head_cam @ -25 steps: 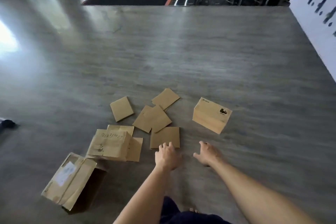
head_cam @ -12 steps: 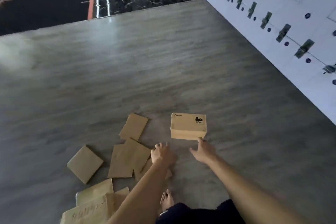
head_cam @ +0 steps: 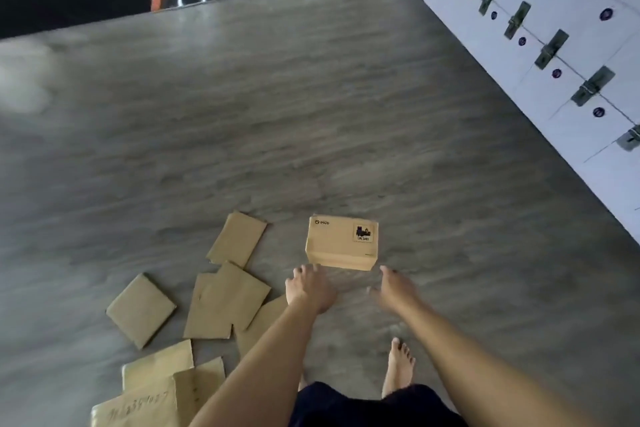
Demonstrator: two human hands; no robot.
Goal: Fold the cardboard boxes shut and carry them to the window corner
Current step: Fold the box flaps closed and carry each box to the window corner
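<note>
Cardboard of the closed box [head_cam: 341, 242] looks light, and it sits on the grey floor [head_cam: 311, 114] just ahead of both reaching hands. The left hand [head_cam: 309, 289] is spread with fingertips at the box's near left corner, holding nothing; the right hand [head_cam: 394, 288], blurred, also looks loose and empty, just short of the near right corner. A one-sided touch could push the box away or spin it rather than lift it. Flat sheets [head_cam: 227, 302] lie beside the bare foot [head_cam: 398, 366], so a step left could slide on them.
</note>
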